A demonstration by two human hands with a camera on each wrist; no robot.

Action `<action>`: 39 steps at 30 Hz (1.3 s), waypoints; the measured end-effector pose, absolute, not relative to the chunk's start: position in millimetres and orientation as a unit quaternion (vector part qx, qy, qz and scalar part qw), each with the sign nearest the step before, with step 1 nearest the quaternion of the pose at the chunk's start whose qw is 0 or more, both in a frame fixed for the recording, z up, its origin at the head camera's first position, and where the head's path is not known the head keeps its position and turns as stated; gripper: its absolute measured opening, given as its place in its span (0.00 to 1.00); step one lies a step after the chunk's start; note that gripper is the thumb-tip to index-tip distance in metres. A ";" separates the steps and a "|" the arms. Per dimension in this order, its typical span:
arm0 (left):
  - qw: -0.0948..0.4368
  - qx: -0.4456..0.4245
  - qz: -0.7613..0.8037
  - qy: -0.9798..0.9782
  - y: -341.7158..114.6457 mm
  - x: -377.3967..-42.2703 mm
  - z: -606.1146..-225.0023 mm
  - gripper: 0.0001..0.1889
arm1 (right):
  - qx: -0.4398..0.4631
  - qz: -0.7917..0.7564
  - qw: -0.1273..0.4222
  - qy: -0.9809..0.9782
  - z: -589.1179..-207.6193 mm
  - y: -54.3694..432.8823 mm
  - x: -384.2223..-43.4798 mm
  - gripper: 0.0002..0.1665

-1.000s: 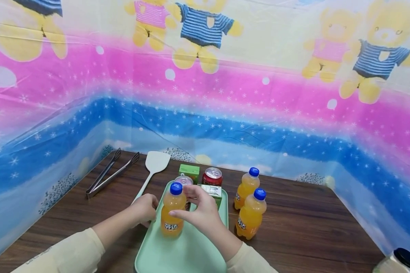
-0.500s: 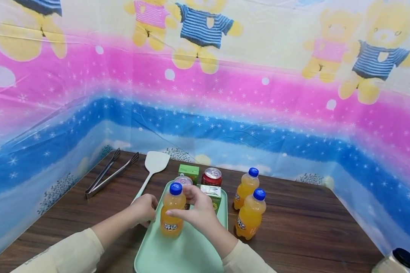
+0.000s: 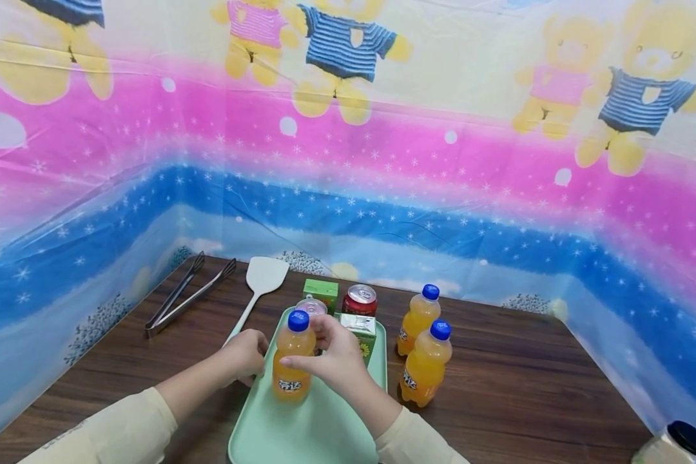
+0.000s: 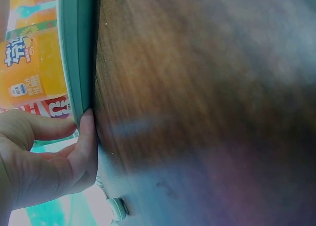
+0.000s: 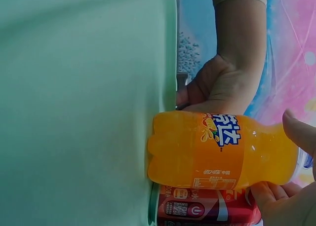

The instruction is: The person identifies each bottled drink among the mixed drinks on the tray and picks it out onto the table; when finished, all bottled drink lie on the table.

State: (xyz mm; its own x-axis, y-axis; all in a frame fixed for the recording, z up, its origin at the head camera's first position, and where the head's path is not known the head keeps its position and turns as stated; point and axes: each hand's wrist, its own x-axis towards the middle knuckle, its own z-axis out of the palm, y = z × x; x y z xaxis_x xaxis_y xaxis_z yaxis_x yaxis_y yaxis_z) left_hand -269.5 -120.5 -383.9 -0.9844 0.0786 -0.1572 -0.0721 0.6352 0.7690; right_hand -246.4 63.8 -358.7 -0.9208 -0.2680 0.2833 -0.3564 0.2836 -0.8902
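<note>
My left hand [image 3: 245,356] pinches the left rim of a pale green tray [image 3: 319,435]; the left wrist view has the thumb and fingers on its rim [image 4: 79,63]. My right hand [image 3: 343,361] holds an orange soda bottle [image 3: 292,370] with a blue cap by its upper part, thumb on the near side, fingers behind. The bottle stands upright on the tray. In the right wrist view, a red soda can [image 5: 207,206] is beside the bottle [image 5: 217,149]. A green drink carton [image 3: 361,332] is on the tray, partly behind my right hand.
Two more orange soda bottles [image 3: 425,367] stand right of the tray on the wooden table [image 3: 516,386]. Behind are a red can [image 3: 361,301] and a green carton [image 3: 320,293]. A white spatula [image 3: 267,274] and metal tongs [image 3: 188,299] lie left. A black-lidded jar [image 3: 675,444] stands front right.
My right thumb has shifted slightly left across the bottle, and the right forearm has edged left. The left hand, tray and bottle look unmoved.
</note>
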 end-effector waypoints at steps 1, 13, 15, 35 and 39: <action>0.088 0.001 0.428 0.899 -120.5 -269.5 -384.0 0.14 | 0.194 0.568 0.038 -0.799 -358.5 63.7 -246.5 0.31; 0.096 -0.006 0.426 0.900 -118.7 -271.4 -385.5 0.15 | 0.199 0.587 0.038 -0.784 -357.9 63.0 -245.0 0.30; 0.097 -0.010 0.425 0.900 -118.9 -271.8 -385.6 0.15 | 0.201 0.590 0.039 -0.781 -358.3 63.0 -245.1 0.30; 0.082 0.013 0.437 0.895 -121.3 -269.9 -385.8 0.13 | 0.216 0.608 0.046 -0.762 -348.9 66.4 -233.1 0.31; 0.084 0.008 0.438 0.895 -121.6 -269.4 -385.8 0.14 | 0.217 0.610 0.051 -0.761 -348.1 68.6 -229.8 0.31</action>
